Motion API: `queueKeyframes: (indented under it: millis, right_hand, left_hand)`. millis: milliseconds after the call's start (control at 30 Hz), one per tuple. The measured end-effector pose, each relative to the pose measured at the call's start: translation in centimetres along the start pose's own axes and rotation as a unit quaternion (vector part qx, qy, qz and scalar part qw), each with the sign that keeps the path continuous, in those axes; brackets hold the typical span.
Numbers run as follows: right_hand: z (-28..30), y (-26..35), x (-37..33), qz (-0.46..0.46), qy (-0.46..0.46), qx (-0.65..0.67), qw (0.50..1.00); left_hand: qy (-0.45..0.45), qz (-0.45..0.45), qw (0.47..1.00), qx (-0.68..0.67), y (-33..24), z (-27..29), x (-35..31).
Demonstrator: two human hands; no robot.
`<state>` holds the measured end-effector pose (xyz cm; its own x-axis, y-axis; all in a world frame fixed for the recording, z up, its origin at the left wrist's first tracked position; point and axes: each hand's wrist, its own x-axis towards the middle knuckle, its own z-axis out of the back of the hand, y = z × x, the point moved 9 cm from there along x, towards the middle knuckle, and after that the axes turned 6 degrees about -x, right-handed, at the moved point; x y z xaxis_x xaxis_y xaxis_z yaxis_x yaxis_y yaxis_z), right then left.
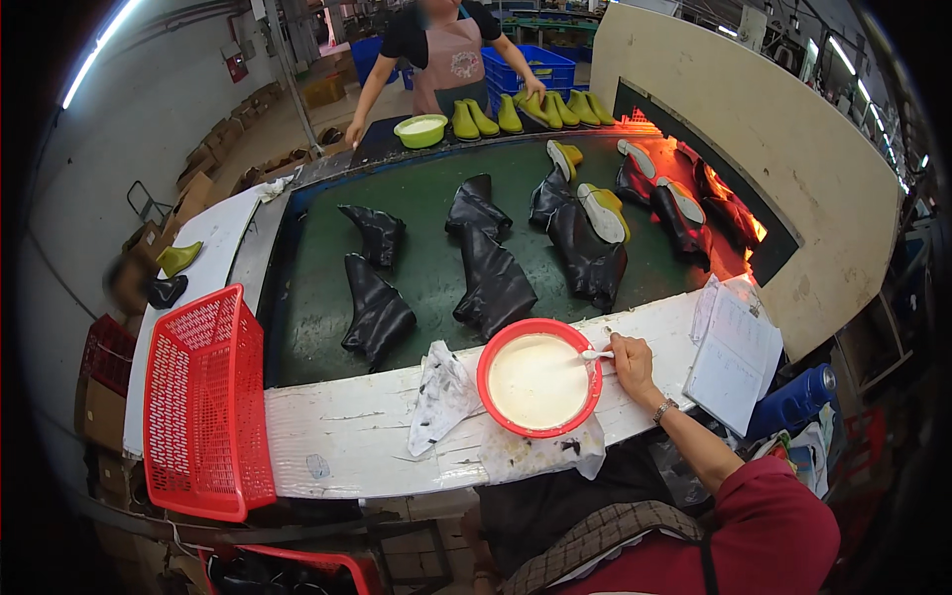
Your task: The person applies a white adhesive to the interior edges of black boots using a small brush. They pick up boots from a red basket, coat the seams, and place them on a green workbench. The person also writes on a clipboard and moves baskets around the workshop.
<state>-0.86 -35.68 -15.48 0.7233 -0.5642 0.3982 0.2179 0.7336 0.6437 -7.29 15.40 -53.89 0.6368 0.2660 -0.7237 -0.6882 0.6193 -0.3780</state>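
Note:
My right hand [635,369] is closed on the white handle of a small brush [595,354] at the right rim of a red bowl [483,382]. The brush's far end meets the creamy white liquid [536,382] that fills most of the bowl. A stained white cloth [439,402] lies to the bowl's left, and another stained cloth [565,451] sits partly beneath it. Beyond the bowl, several black boot uppers [492,283] lie on a green belt [307,297]. My left hand does not show on the table; the lower edge is too dark to make it out.
A red basket [208,397] stands at left. Yellow-green lasts with pale soles [603,213] and boots under an orange-lit heater [739,213] are at right. Opposite, a co-worker [456,59] touches green lasts beside a green bowl [420,131]. A clipboard [734,357] and blue bottle [793,400] lie near my right arm.

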Motion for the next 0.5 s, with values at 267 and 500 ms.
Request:
queueKeyframes:
  millis: [267, 500]
  right_hand:
    - [-0.5, -0.3, -0.1, -0.027, 0.016, 0.006, 1.000]
    - [-0.4, -0.5, -0.2, -0.028, 0.012, -0.003, 1.000]
  left_hand:
    - [0.000, 0.003, 1.000, -0.001, 0.5, -0.3, -0.1]
    - [-0.001, 0.008, 1.000, -0.003, 1.2, -0.4, -0.1]
